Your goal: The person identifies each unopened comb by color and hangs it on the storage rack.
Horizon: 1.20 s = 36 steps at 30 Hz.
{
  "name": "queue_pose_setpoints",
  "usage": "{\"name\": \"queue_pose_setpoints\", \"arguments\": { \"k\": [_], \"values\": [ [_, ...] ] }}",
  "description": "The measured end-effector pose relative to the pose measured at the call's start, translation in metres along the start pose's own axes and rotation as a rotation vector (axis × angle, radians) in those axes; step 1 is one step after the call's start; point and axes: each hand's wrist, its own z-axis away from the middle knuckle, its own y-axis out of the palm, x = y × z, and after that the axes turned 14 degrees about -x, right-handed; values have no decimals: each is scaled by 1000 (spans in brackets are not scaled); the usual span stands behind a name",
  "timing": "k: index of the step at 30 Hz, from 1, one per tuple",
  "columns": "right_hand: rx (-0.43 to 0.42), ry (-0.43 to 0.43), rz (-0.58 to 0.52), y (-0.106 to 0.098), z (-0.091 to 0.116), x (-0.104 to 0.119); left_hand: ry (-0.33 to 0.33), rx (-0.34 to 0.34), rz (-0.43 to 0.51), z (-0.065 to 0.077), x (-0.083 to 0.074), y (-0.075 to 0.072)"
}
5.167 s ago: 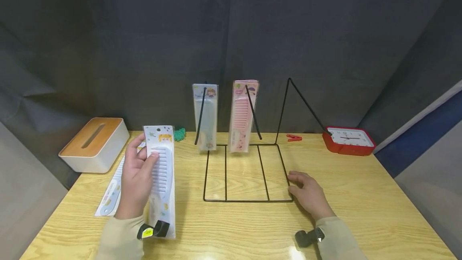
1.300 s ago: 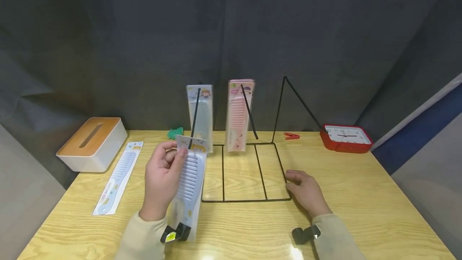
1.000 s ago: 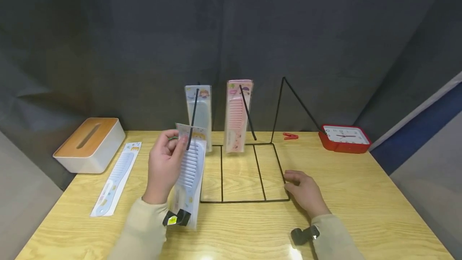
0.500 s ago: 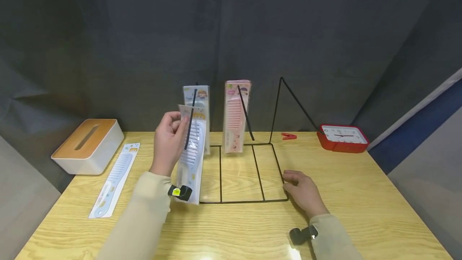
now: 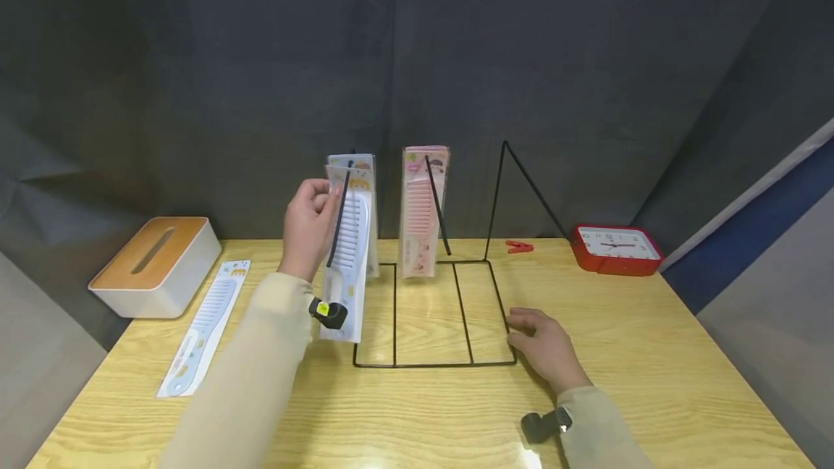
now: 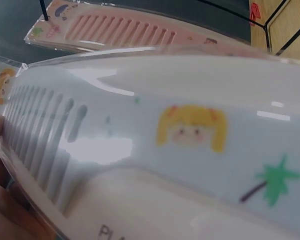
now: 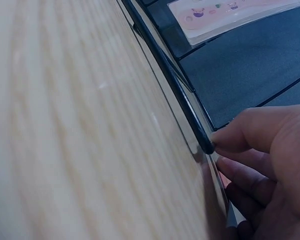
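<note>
My left hand (image 5: 308,226) pinches the upper left edge of a packaged pale-blue comb (image 5: 350,237). The left prong of the black wire rack (image 5: 434,365) comes out through the top of this package, which hangs in front of another blue packaged comb (image 5: 369,163). Close up in the left wrist view, the clear-wrapped comb (image 6: 140,140) fills most of the picture. A pink packaged comb (image 5: 418,237) hangs on the middle prong. With relaxed, bent fingers, my right hand (image 5: 546,346) touches the right side of the rack's base; its thumb meets the bar (image 7: 185,100) near the corner.
Another blue packaged comb (image 5: 205,328) lies on the table, beside a white tissue box (image 5: 159,266) with a wooden lid. The rack's right prong (image 5: 537,190) slants toward a red alarm clock (image 5: 615,252). A red clothes peg (image 5: 519,246) lies behind the rack. A dark cloth hangs at the back.
My left hand has lifted the packaged comb from the left and slid it up and back along the left prong toward the hanging blue one. The right hand stays at the rack's base.
</note>
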Motion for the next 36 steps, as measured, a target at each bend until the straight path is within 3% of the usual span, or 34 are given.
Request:
{"name": "queue_pose_setpoints", "arguments": {
  "k": [13, 21, 26, 36],
  "values": [
    [3, 15, -19, -1, 1, 2, -84, 14, -56, -15, -2, 9],
    [-3, 20, -22, -2, 3, 3, -86, -15, -147, -24, 1, 12],
    [-3, 19, -19, -1, 3, 5, -111, -39, -149, -23, 6, 11],
    [-5, 31, -29, -1, 3, 4, -32, -76, -176, -16, 15, 11]
  ]
}}
